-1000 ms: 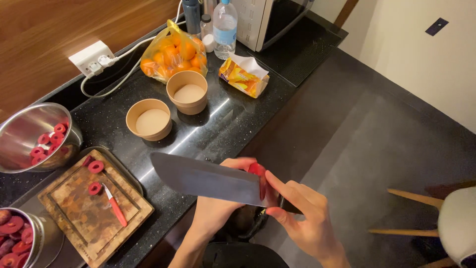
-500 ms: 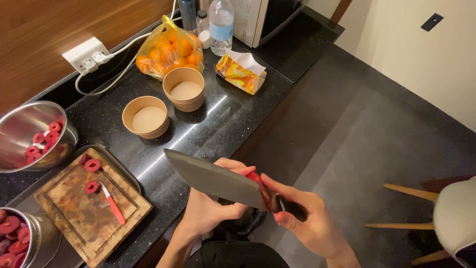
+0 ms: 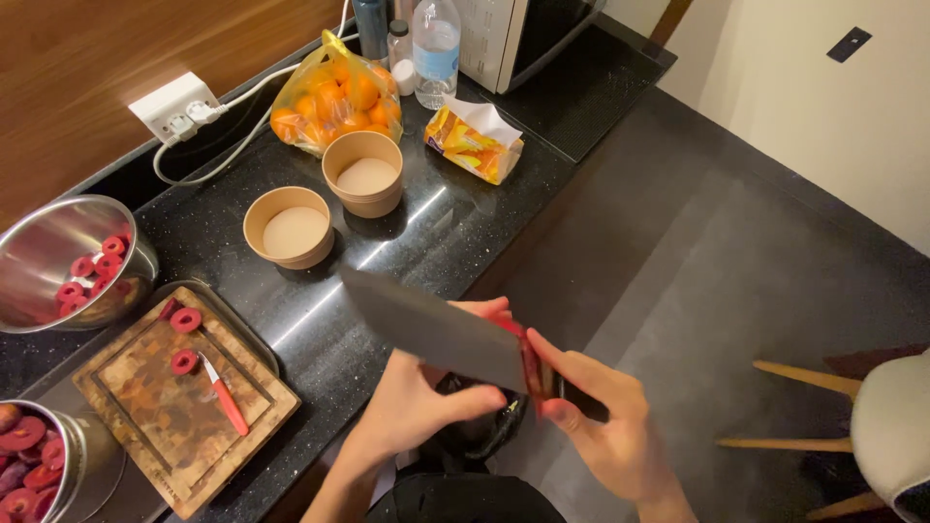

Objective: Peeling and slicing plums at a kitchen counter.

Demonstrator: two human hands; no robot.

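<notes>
**Cleaver held in both hands off the counter's edge**

A broad cleaver [image 3: 436, 329] with a dark grey blade is held in the air just past the front edge of the black stone counter [image 3: 426, 232], above the dark floor. The blade runs from upper left down to lower right, its flat face turned up toward the camera. The right hand [image 3: 605, 426] is clenched round the dark handle at the blade's lower right end, thumb lying along the top. The left hand [image 3: 426, 397] reaches under the blade, fingers curled up against its far side near the heel, where a small red piece [image 3: 528, 353] shows between the two hands; whether the left hand pinches that piece or only steadies the blade cannot be told.

On the counter to the left lies a wooden cutting board [image 3: 179, 407] set in a metal tray, with a few red fruit rings [image 3: 184, 339] and a small red-handled paring knife [image 3: 225, 395] on it. Beyond it stands a steel bowl [image 3: 48, 252] holding more red rings, and at the lower left corner a second steel bowl [image 3: 68, 455] with red slices. Two brown paper bowls [image 3: 291, 228] stand near the counter's middle, side by side. Behind them are a yellow bag of oranges [image 3: 334, 92], an orange snack packet [image 3: 475, 145], a clear water bottle [image 3: 436, 48] and a white power strip [image 3: 174, 111]. A wooden-legged stool [image 3: 872, 426] stands at the right.
</notes>
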